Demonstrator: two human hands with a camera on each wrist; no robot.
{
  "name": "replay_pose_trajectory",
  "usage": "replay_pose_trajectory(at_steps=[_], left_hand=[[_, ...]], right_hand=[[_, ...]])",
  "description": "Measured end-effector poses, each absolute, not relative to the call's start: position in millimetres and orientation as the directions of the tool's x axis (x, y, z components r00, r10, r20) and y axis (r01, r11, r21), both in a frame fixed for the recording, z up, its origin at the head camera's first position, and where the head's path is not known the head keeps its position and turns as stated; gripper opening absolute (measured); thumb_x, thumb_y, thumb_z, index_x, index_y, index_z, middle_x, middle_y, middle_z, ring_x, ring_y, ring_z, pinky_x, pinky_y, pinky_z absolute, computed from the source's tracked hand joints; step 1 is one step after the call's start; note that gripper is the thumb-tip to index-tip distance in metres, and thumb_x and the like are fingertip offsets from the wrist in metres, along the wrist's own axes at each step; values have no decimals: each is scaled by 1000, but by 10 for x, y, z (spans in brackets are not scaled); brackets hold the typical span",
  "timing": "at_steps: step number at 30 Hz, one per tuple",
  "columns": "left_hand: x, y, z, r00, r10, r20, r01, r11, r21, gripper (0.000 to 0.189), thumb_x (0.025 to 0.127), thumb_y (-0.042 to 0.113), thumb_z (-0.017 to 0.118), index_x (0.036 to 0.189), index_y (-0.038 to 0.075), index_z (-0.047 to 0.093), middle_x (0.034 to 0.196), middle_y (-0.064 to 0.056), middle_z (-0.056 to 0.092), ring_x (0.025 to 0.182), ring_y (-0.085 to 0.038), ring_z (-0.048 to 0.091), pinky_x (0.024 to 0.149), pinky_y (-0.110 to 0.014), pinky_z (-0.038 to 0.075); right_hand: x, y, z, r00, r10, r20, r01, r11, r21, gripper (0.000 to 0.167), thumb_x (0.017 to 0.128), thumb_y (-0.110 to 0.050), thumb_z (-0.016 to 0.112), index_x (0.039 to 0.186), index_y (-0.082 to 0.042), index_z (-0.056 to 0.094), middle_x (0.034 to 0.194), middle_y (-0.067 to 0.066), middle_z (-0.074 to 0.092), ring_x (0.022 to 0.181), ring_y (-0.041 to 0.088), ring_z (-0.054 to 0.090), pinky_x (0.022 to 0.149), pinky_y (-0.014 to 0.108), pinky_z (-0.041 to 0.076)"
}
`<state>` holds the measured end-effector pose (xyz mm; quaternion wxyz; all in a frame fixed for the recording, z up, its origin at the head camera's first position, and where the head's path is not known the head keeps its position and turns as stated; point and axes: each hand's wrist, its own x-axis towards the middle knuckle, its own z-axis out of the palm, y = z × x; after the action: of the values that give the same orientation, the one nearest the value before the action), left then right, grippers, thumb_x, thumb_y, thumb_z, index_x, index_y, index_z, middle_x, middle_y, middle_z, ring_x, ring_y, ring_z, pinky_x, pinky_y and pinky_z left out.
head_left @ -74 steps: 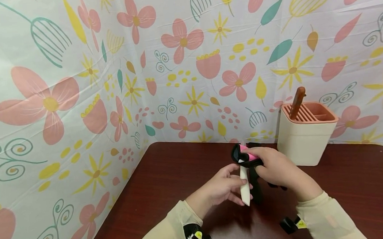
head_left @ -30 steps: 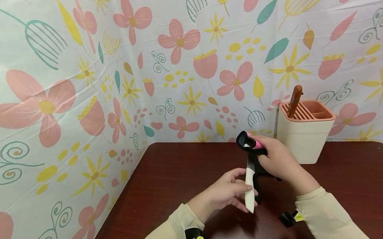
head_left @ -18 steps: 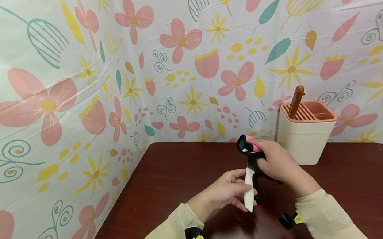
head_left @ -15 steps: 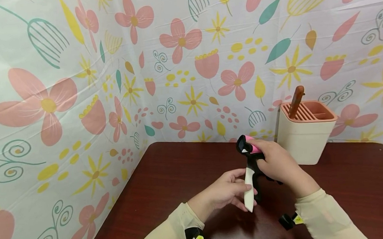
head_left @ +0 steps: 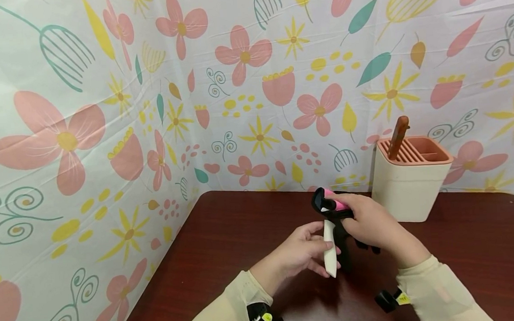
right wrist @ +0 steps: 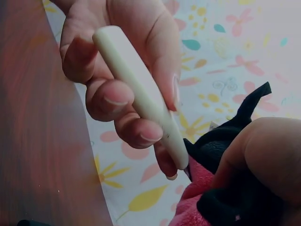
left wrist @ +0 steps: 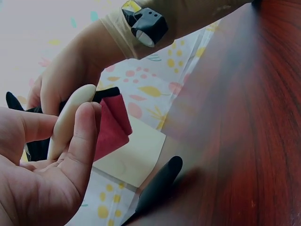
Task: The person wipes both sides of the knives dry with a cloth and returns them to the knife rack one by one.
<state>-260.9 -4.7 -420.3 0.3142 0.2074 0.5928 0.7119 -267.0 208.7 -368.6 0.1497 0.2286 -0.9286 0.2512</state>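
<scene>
My left hand (head_left: 304,251) pinches the white handle (head_left: 329,249) of a knife between thumb and fingers, its butt toward me. In the right wrist view the same knife handle (right wrist: 141,89) lies across the curled fingers. My right hand (head_left: 371,222) grips a black and pink cloth (head_left: 340,205) folded round the knife's blade. Cloth and hand hide nearly all of the blade. Fuzzy pink fabric shows on the cloth (right wrist: 193,202) in the right wrist view. Beneath the hands, a black-handled knife (left wrist: 160,183) rests on the table in the left wrist view.
A cream knife block (head_left: 411,190) with a salmon slotted top stands at the back right, close to my right hand. One brown-handled knife (head_left: 399,137) leans in its slots. Behind the dark red table (head_left: 225,221) hangs a flower-patterned cloth (head_left: 245,107).
Half a second ago, some blade showed between handle and cloth. The cloth has since come down against the handle, covering it. The left hand and knife have shifted slightly up and left.
</scene>
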Motion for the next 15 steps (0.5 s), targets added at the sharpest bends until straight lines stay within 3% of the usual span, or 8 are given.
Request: replay_pose_trajectory(at_steps=[7,15], left_hand=[[-2643,-69,-4200,-726,684,-80,-197,-96,976,48,102,8,58,148,21,49,102,-7,70,77,-18,75,55,-29,60],[-2679,-91,-4234,-756,653,-47,-161,-115,980,44,103,9,57,145,21,52,99,-4,70,77,-17,75,55,-31,60]], right_hand=[[-2625,2077,-3656,-864,-383,328,-500,731,-464,60,83,1,59,141,-12,63,105,8,69,68,13,53,60,28,44],[-2616,2074,-3659,-835,-448,320,-550,659,-513,55,86,2,61,139,-15,65,84,-2,61,61,6,49,60,25,44]])
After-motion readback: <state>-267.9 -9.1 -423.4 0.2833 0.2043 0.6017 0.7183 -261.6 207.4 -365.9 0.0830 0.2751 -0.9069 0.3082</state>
